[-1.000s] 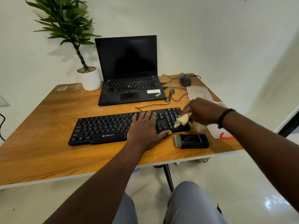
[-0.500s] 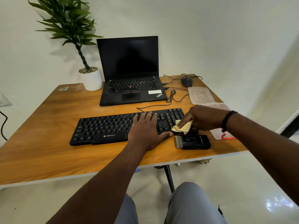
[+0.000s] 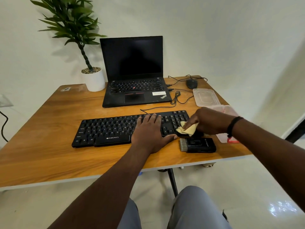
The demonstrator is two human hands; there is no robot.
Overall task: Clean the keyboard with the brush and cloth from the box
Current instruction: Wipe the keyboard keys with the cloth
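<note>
A black keyboard (image 3: 109,129) lies across the middle of the wooden table (image 3: 49,154). My left hand (image 3: 149,131) rests flat on its right-middle keys, fingers straight. My right hand (image 3: 209,121) grips a crumpled yellow cloth (image 3: 188,128) and presses it on the keyboard's right end. Just in front of that end lies a black brush (image 3: 198,145), bristles pointing left. The clear plastic box (image 3: 226,111) stands behind my right wrist, partly hidden.
An open black laptop (image 3: 133,71) stands behind the keyboard, with a potted plant (image 3: 93,80) to its left. A mouse (image 3: 191,83) with loose cables and the box's clear lid (image 3: 206,97) lie at the back right. The table edge runs close behind the brush.
My right hand brought the cloth down from above the keyboard's right edge onto its right-hand keys. The left hand stayed flat on the keyboard.
</note>
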